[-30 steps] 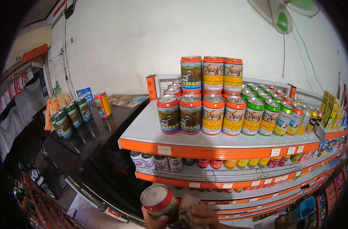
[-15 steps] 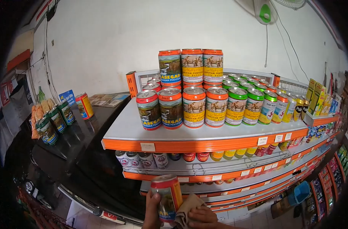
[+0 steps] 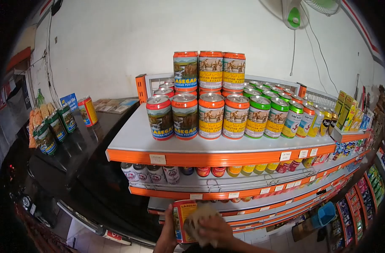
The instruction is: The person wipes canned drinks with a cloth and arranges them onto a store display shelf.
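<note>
Low in the middle of the view, my left hand is wrapped round the side of a red and yellow can, held upright in front of the shelves. My right hand grips a crumpled tan cloth against the can's right side, covering part of its label. Above them, a front row of cans on the top shelf includes a red-topped can at its left end. Three orange-topped cans, one of them in the middle, stand stacked higher behind that row.
A black counter at the left bears several green cans and a red and yellow can. Lower shelves with an orange edge hold more cans. A blue basket is at the lower right, a fan at the top right.
The held can has turned, showing more of its red and yellow side. The cloth has moved up along it with my right hand. The view has shifted slightly.
</note>
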Available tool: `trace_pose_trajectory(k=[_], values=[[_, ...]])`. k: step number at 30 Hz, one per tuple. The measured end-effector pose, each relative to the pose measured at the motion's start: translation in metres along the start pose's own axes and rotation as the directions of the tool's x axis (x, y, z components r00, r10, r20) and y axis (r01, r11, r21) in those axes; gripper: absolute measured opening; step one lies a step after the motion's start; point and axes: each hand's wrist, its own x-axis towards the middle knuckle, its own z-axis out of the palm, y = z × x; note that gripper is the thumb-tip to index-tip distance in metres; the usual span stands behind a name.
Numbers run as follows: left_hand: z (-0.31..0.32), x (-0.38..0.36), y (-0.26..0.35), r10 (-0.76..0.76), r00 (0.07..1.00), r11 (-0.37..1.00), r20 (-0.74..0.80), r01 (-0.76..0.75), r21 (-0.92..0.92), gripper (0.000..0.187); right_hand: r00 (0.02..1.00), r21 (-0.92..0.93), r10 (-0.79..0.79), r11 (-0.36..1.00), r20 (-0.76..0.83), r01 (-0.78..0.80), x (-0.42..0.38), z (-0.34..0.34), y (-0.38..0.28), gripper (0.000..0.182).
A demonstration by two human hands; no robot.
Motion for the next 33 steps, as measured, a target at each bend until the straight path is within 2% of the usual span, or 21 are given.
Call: trace_pose_trajectory(k=[1, 2, 3, 5, 7, 8, 11, 13, 14, 16, 17, 19, 20, 22, 23, 25, 26, 29, 31, 32, 33], values=[[-0.001, -0.001, -0.002, -0.007, 1.000, 1.000, -0.010, 0.007, -0.007, 0.072, 0.997, 0.039, 0.019, 0.999, -0.078, -0.015, 0.006, 0.005, 0.008, 0.045], [-0.002, 0.001, -0.005, -0.010, 1.000, 1.000, -0.028, 0.009, -0.009, 0.069, 0.981, 0.105, 0.135, 0.987, -0.138, -0.121, 0.015, 0.007, 0.009, 0.046], [-0.005, 0.003, -0.007, -0.008, 0.999, 1.000, -0.046, 0.007, -0.011, 0.067, 0.982, 0.113, 0.137, 0.986, -0.128, -0.123, 0.014, 0.009, 0.011, 0.046], [-0.017, 0.002, -0.008, 0.041, 0.999, 0.997, -0.014, -0.042, -0.058, 0.061, 0.989, 0.022, 0.148, 0.989, 0.027, -0.149, 0.014, 0.016, 0.015, 0.044], [-0.028, -0.001, -0.004, 0.108, 0.994, 0.981, -0.026, -0.111, -0.162, 0.061, 0.997, 0.062, 0.073, 0.995, 0.028, -0.075, 0.005, 0.024, 0.003, 0.042], [-0.034, -0.002, 0.002, 0.031, 0.999, 0.946, -0.045, -0.044, -0.321, 0.056, 0.996, 0.134, 0.065, 0.988, 0.054, -0.072, -0.002, 0.026, 0.000, 0.042], [-0.052, 0.000, -0.014, 0.096, 0.995, 0.910, -0.038, -0.103, -0.401, 0.051, 0.996, 0.235, -0.006, 0.972, 0.084, -0.014, 0.003, 0.033, 0.013, 0.047], [-0.041, -0.014, -0.014, 0.150, 0.986, 0.914, -0.077, -0.168, -0.370, 0.049, 0.985, 0.181, 0.112, 0.974, 0.128, -0.134, 0.017, 0.035, 0.025, 0.052], [-0.038, -0.019, -0.012, 0.140, 0.985, 0.930, -0.102, -0.166, -0.329, 0.049, 0.984, 0.193, 0.108, 0.972, 0.140, -0.134, 0.027, 0.034, 0.026, 0.052], [-0.037, -0.029, -0.003, 0.159, 0.983, 0.944, -0.088, -0.178, -0.277, 0.047, 0.975, 0.437, 0.203, 0.871, 0.093, -0.223, 0.047, 0.035, 0.029, 0.055], [-0.038, -0.035, 0.004, 0.171, 0.980, 0.941, -0.103, -0.194, -0.278, 0.047, 0.976, 0.450, 0.192, 0.866, 0.102, -0.217, 0.046, 0.034, 0.024, 0.055], [-0.035, -0.044, 0.021, 0.293, 0.950, 0.932, -0.104, -0.309, -0.191, 0.049, 0.978, 0.243, 0.057, 0.964, 0.200, -0.105, 0.042, 0.022, 0.009, 0.055], [-0.028, -0.046, 0.027, 0.351, 0.927, 0.905, -0.130, -0.371, -0.208, 0.048, 0.979, 0.250, 0.038, 0.964, 0.203, -0.089, 0.040, 0.022, 0.003, 0.055], [-0.034, -0.042, 0.028, 0.398, 0.907, 0.880, -0.140, -0.420, -0.220, 0.048, 0.950, 0.278, -0.166, 0.956, 0.265, 0.090, 0.030, 0.024, -0.009, 0.055], [-0.038, -0.040, 0.026, 0.427, 0.892, 0.862, -0.147, -0.451, -0.231, 0.047, 0.951, 0.287, -0.161, 0.954, 0.264, 0.082, 0.032, 0.025, -0.009, 0.055], [-0.044, -0.031, 0.012, 0.364, 0.922, 0.873, -0.134, -0.388, -0.296, 0.046, 0.938, 0.229, -0.125, 0.972, 0.325, 0.050, 0.045, 0.027, -0.002, 0.055], [-0.041, -0.032, 0.002, 0.343, 0.929, 0.878, -0.136, -0.369, -0.304, 0.046, 0.971, 0.190, -0.112, 0.979, 0.214, 0.071, 0.049, 0.034, 0.004, 0.056], [-0.052, -0.028, -0.012, 0.335, 0.940, 0.908, -0.069, -0.341, -0.244, 0.046, 0.992, 0.204, -0.001, 0.979, 0.125, -0.024, 0.062, 0.032, 0.007, 0.057], [-0.052, -0.024, -0.009, 0.430, 0.900, 0.859, -0.079, -0.434, -0.272, 0.046, 0.991, 0.182, -0.030, 0.983, 0.132, 0.005, 0.047, 0.033, 0.006, 0.057], [-0.048, -0.022, -0.003, 0.407, 0.910, 0.829, -0.078, -0.404, -0.387, 0.047, 0.987, 0.165, -0.053, 0.986, 0.153, 0.028, 0.036, 0.034, 0.005, 0.057], [-0.045, -0.022, 0.002, 0.408, 0.911, 0.836, -0.059, -0.399, -0.378, 0.047, 0.989, 0.154, -0.054, 0.988, 0.135, 0.033, 0.028, 0.033, 0.000, 0.057]])
